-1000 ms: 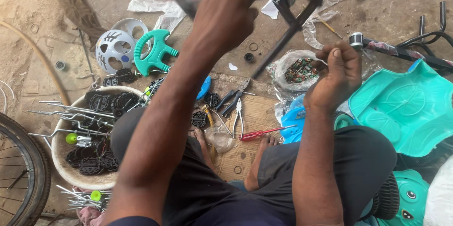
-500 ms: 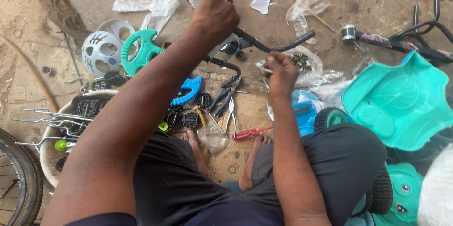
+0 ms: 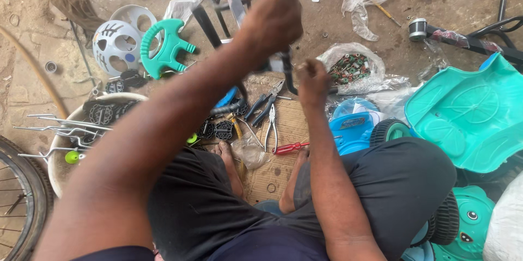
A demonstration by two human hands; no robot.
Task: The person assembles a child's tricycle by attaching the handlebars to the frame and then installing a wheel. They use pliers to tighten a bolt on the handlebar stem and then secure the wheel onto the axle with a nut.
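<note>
Step in hand: assembly of black frame tube (image 3: 204,21). Left hand (image 3: 275,18) fingers clamped on it; right hand (image 3: 312,81) fingers pinched at its lower end. Next likely calls for pliers (image 3: 271,122).

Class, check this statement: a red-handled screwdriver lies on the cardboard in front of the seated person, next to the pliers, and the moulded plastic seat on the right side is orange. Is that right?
Not quite. The head view shows the red-handled screwdriver on the cardboard by the pliers, as stated, but the moulded plastic seat on the right side is teal green, not orange.
</note>
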